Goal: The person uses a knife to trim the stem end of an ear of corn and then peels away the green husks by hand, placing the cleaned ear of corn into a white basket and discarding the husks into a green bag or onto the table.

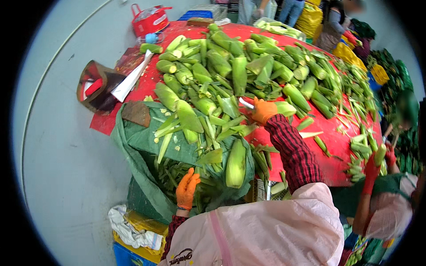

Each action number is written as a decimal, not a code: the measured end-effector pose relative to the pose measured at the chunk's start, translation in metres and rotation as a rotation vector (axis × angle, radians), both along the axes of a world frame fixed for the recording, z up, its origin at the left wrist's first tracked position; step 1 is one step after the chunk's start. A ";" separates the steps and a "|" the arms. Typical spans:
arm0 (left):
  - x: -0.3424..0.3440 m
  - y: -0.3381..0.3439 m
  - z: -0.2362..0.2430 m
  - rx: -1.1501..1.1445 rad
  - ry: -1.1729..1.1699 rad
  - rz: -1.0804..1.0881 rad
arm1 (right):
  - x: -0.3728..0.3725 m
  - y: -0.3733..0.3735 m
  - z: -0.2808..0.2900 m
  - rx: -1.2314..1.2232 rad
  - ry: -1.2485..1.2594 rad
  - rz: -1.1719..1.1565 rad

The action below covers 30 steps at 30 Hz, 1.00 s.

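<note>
We see the right hand (265,111) with fingers clenched on a knife (246,103), blade turned leftward, while the left hand (187,189), fingers extended, holds nothing at the green sack (137,137), presumably opened there to receive husk scraps. Corn ears (239,75) lie heaped across the red surface (339,155).

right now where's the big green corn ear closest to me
In the head view, below and right of centre, the corn ear lies on the right side of the green sack, right of your left hand.
</note>
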State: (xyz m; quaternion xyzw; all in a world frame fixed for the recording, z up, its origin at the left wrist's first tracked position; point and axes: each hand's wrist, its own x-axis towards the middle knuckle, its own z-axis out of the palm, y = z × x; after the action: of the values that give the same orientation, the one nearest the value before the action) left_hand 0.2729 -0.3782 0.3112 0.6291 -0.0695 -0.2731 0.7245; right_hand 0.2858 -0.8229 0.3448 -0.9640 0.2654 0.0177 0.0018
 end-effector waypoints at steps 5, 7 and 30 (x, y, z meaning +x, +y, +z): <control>-0.007 0.014 -0.001 0.019 -0.051 0.091 | 0.015 -0.036 -0.034 0.051 0.205 0.058; -0.004 0.026 -0.001 0.003 -0.042 0.145 | -0.005 -0.023 0.033 0.191 0.050 0.064; 0.037 0.068 0.023 -0.780 0.682 0.017 | -0.050 0.366 0.062 1.383 -0.258 0.028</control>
State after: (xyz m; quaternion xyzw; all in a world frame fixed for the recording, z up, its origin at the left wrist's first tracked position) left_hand 0.3098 -0.3101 0.3345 0.1879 0.0792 -0.4105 0.8888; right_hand 0.2359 -0.4566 0.4070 -0.7394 0.1784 0.0682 0.6457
